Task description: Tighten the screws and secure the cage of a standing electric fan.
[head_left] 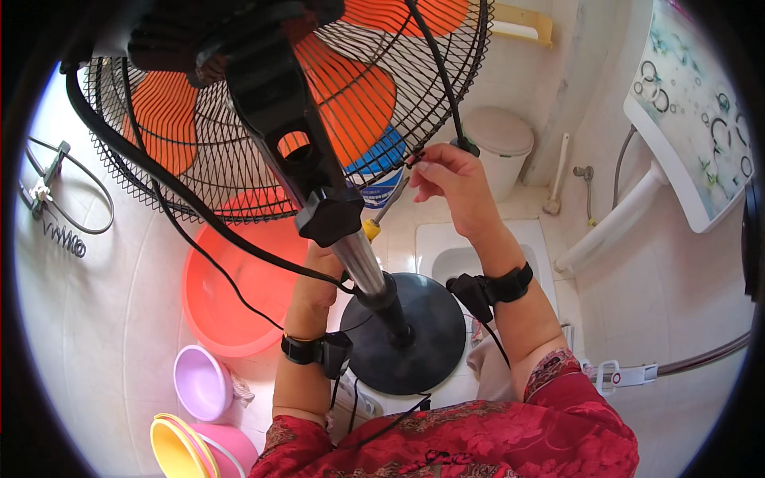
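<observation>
A standing fan fills the upper left, with orange blades [351, 99] behind a black wire guard [263, 187]. Its silver pole [360, 267] rises from a round black base [414, 342]. My right hand [456, 179] is at the guard's lower right rim, thumb and finger pinched on a small dark piece [415, 158]. Behind the pole is my left hand [320, 267], its fingers mostly hidden. From there a screwdriver [372, 229] with a yellow handle sticks out, its shaft pointing up toward my right fingers. A black knob [328, 217] sits on the pole's upper part.
A big orange-red basin [215, 295] lies left of the fan, with a blue bucket [382, 171] beyond. Purple [203, 382] and pink [227, 454] buckets stand lower left. A white sink [685, 119] juts out at right. A black cord [199, 211] hangs across the fan.
</observation>
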The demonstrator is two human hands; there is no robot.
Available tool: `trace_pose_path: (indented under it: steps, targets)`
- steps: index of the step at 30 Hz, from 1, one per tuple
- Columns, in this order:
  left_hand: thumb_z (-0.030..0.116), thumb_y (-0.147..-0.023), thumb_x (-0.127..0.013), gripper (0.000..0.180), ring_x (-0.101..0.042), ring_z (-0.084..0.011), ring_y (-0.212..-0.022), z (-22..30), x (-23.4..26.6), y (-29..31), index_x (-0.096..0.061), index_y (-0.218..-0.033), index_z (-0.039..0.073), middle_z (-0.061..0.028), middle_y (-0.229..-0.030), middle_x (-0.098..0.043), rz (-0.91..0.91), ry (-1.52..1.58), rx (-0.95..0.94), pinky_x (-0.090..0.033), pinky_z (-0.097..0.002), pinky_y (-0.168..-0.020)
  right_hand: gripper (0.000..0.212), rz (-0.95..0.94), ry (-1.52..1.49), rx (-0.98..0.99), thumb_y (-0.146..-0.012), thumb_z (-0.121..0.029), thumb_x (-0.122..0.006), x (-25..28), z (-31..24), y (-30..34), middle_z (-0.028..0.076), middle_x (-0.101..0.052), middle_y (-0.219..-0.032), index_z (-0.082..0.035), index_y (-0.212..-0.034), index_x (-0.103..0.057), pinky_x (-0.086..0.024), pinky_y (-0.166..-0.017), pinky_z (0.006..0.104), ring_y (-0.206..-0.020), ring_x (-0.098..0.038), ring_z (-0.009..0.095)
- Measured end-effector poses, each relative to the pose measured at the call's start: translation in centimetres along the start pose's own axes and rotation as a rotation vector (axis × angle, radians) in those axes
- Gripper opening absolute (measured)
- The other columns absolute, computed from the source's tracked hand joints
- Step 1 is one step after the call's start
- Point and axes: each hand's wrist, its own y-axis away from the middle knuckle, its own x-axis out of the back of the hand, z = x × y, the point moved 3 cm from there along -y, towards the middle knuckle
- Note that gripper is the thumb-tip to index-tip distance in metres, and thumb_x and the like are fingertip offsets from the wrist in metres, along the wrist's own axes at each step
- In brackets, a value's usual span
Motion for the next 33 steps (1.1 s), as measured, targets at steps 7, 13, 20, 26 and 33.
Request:
trace_pose_path:
  steps: [7,13,20,26,33]
  targets:
    - [0.017,-0.082,-0.060,0.019,-0.047,-0.0077,-0.048,0.6,-0.8,0.1,-0.052,-0.090,0.001,-0.0034,-0.063,-0.054,0.076,-0.023,0.074,-0.035,-0.0193,-0.041,0.011,0.018,-0.064,0.000,-0.083,-0.006,-0.051,-0.2,-0.1,0.0,0.006,-0.058,-0.068,0.003,-0.088,-0.057,-0.045,-0.051,0.0199,-0.054,-0.054,0.009]
    - [0.016,-0.082,-0.059,0.018,-0.047,-0.0073,-0.048,0.3,-0.7,0.1,-0.053,-0.088,0.001,-0.0035,-0.064,-0.054,0.063,-0.016,0.043,-0.034,-0.0194,-0.040,0.011,0.021,-0.045,0.045,-0.083,-0.006,-0.051,-0.2,0.2,-0.2,0.005,-0.058,-0.066,0.002,-0.086,-0.057,-0.045,-0.051,0.0195,-0.054,-0.053,0.009]
    - [0.016,-0.082,-0.058,0.017,-0.048,-0.0074,-0.049,-0.5,-0.3,0.0,-0.054,-0.088,0.000,-0.0035,-0.064,-0.054,0.104,-0.045,0.101,-0.035,-0.0190,-0.041,0.011,0.041,-0.053,0.033,-0.083,-0.005,-0.050,-0.3,-0.1,0.0,0.006,-0.057,-0.066,0.002,-0.085,-0.058,-0.046,-0.051,0.0200,-0.053,-0.052,0.008]
    - [0.018,-0.082,-0.058,0.019,-0.049,-0.0072,-0.050,-0.3,-0.2,0.2,-0.054,-0.090,0.000,-0.0039,-0.065,-0.056,0.051,-0.005,0.024,-0.035,-0.0186,-0.042,0.011,0.083,-0.070,0.026,-0.081,-0.005,-0.051,-0.4,-0.3,0.1,0.006,-0.057,-0.066,0.003,-0.086,-0.058,-0.046,-0.049,0.0204,-0.053,-0.052,0.008]
    - [0.020,-0.082,-0.059,0.022,-0.049,-0.0070,-0.050,-0.4,-0.2,0.1,-0.054,-0.091,0.000,-0.0036,-0.065,-0.056,0.066,0.042,-0.016,-0.036,-0.0189,-0.042,0.011,0.080,-0.071,0.021,-0.079,-0.003,-0.052,-0.4,-0.5,0.1,0.006,-0.058,-0.066,0.003,-0.086,-0.058,-0.042,-0.047,0.0182,-0.053,-0.052,0.008]
